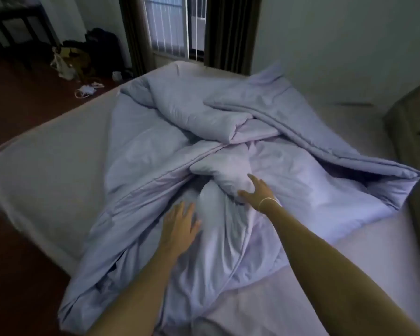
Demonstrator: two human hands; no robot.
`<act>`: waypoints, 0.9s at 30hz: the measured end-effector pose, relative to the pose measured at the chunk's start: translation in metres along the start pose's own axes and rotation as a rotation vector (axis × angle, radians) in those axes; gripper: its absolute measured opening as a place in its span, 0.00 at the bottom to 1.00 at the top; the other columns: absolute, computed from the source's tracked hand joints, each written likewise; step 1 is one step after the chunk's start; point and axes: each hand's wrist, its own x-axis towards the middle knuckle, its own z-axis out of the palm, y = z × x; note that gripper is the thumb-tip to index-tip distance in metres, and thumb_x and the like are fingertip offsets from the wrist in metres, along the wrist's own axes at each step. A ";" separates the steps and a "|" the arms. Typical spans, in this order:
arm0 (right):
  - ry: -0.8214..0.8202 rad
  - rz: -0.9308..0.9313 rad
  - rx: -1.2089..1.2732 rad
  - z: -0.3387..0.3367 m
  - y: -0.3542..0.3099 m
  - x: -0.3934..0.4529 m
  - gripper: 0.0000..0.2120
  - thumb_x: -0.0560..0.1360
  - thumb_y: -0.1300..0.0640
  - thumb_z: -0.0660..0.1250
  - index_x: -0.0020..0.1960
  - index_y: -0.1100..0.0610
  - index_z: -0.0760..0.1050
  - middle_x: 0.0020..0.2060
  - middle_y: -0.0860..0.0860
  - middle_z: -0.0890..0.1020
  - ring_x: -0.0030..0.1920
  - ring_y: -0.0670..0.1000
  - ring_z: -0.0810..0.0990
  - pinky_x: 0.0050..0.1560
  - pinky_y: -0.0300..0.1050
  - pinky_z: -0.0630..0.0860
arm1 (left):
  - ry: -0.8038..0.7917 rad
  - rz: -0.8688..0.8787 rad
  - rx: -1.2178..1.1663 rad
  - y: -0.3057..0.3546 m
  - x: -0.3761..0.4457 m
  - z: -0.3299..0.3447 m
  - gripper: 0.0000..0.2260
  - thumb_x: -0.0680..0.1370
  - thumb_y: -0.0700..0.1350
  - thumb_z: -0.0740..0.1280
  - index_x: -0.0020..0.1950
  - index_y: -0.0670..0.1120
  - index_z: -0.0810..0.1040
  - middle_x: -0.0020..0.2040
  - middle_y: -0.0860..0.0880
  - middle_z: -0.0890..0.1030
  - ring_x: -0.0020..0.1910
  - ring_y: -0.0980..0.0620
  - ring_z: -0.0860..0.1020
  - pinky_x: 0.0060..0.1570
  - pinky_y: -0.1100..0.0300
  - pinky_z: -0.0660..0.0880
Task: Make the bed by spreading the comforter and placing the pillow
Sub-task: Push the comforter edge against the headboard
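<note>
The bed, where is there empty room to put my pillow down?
Bare mattress shows left of the bunched comforter, up to the bed's edge. Another strip lies on the right, between comforter and wall. The middle is crowded: folds piled up, with the left hand and right hand on them.

Comforter point(228, 146) soft matt crumpled cloth; mattress point(49, 166) smooth matt fabric.
</note>
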 end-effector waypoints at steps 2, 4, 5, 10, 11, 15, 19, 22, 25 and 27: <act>-0.080 0.016 -0.073 0.016 -0.008 0.010 0.38 0.74 0.53 0.67 0.77 0.46 0.49 0.77 0.56 0.52 0.75 0.58 0.58 0.71 0.49 0.60 | 0.032 0.001 -0.026 -0.012 0.012 -0.004 0.26 0.76 0.57 0.57 0.67 0.42 0.72 0.67 0.36 0.71 0.62 0.36 0.74 0.56 0.42 0.74; -0.117 0.007 -0.234 0.034 -0.008 0.011 0.40 0.74 0.62 0.65 0.77 0.45 0.47 0.76 0.56 0.52 0.74 0.59 0.59 0.71 0.49 0.61 | 0.040 -0.008 -0.041 -0.019 0.023 -0.010 0.29 0.77 0.60 0.52 0.70 0.43 0.68 0.70 0.37 0.68 0.66 0.37 0.71 0.61 0.42 0.70; -0.109 0.008 -0.293 0.041 -0.006 0.008 0.39 0.74 0.65 0.63 0.77 0.45 0.47 0.76 0.55 0.54 0.73 0.59 0.61 0.71 0.50 0.62 | 0.028 -0.010 -0.051 -0.020 0.028 -0.012 0.31 0.76 0.61 0.49 0.72 0.44 0.66 0.71 0.37 0.66 0.68 0.37 0.69 0.63 0.42 0.68; -0.059 -0.045 -0.454 0.075 0.029 -0.041 0.31 0.77 0.63 0.58 0.75 0.44 0.54 0.74 0.53 0.59 0.65 0.63 0.68 0.67 0.53 0.67 | -0.015 -0.010 -0.132 -0.004 0.047 -0.018 0.29 0.78 0.62 0.50 0.74 0.47 0.61 0.76 0.42 0.59 0.74 0.42 0.59 0.69 0.44 0.61; -0.048 -0.055 -0.479 0.080 0.037 -0.058 0.30 0.77 0.62 0.57 0.75 0.44 0.54 0.74 0.52 0.59 0.64 0.62 0.68 0.66 0.53 0.67 | -0.044 -0.026 -0.176 0.003 0.049 -0.018 0.28 0.79 0.61 0.51 0.75 0.48 0.58 0.77 0.43 0.56 0.75 0.43 0.56 0.71 0.45 0.59; -0.070 -0.097 -0.497 0.096 0.071 -0.130 0.30 0.75 0.61 0.60 0.74 0.44 0.58 0.74 0.52 0.61 0.60 0.63 0.71 0.62 0.55 0.71 | -0.186 -0.086 -0.291 0.040 0.050 -0.006 0.34 0.76 0.66 0.54 0.77 0.51 0.50 0.78 0.45 0.49 0.76 0.43 0.51 0.72 0.42 0.54; -0.068 -0.042 -0.433 0.108 0.106 -0.203 0.40 0.61 0.58 0.74 0.69 0.40 0.64 0.67 0.48 0.73 0.42 0.56 0.79 0.41 0.48 0.79 | -0.387 -0.225 -0.419 0.084 0.031 0.028 0.47 0.69 0.71 0.62 0.76 0.56 0.39 0.78 0.44 0.41 0.76 0.39 0.47 0.69 0.37 0.52; -0.222 0.008 -0.170 0.110 0.128 -0.249 0.39 0.66 0.59 0.60 0.72 0.34 0.55 0.75 0.42 0.52 0.64 0.56 0.71 0.65 0.44 0.68 | -0.476 -0.239 -0.525 0.098 0.006 0.056 0.48 0.71 0.55 0.71 0.76 0.53 0.38 0.77 0.39 0.41 0.75 0.38 0.53 0.68 0.47 0.62; -0.077 0.214 0.379 0.084 0.131 -0.273 0.26 0.63 0.52 0.63 0.54 0.25 0.71 0.67 0.44 0.73 0.67 0.45 0.71 0.65 0.32 0.66 | -0.551 -0.160 -0.572 0.108 -0.018 0.070 0.40 0.72 0.44 0.68 0.77 0.52 0.47 0.75 0.41 0.62 0.65 0.39 0.71 0.59 0.54 0.70; 0.153 0.307 0.475 0.062 0.133 -0.267 0.18 0.66 0.49 0.68 0.50 0.28 0.74 0.58 0.47 0.78 0.63 0.50 0.75 0.66 0.41 0.69 | -0.624 -0.108 -0.616 0.117 -0.035 0.067 0.35 0.72 0.42 0.66 0.76 0.54 0.54 0.68 0.45 0.72 0.55 0.44 0.77 0.51 0.60 0.72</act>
